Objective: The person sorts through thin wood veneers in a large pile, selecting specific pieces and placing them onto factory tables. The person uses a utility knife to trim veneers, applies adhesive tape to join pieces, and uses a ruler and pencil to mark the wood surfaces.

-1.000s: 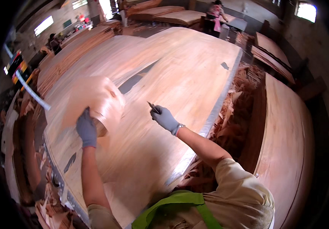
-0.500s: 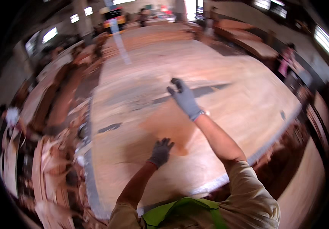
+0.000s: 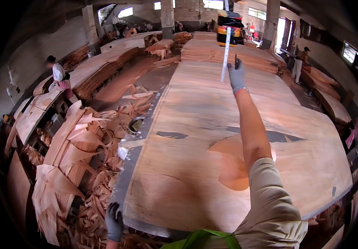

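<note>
My right hand (image 3: 237, 74), in a grey glove with dark fingertips, reaches far forward over the table. Its fingers point upward, apart, beside the lower end of a hanging white perforated strip (image 3: 227, 50); contact cannot be made out. My left hand (image 3: 114, 222), gloved alike, is off the table's near left corner with fingers loosely spread, holding nothing visible. Before me lies a broad pale wood veneer sheet (image 3: 179, 166) with dark gaps. A darker orange-brown veneer piece (image 3: 232, 178) rests on it, partly hidden by my right arm.
A black, yellow and red bundle (image 3: 229, 27) hangs above the strip. The grey table edge (image 3: 139, 153) borders loose veneer scraps (image 3: 100, 182) on the left. Behind stands a veneer stack (image 3: 228, 52). Co-workers (image 3: 58, 74) are at the left and right sides.
My right hand has risen from above the sheet to the hanging strip. My left hand has left the sheet for the near left corner. The view has turned left.
</note>
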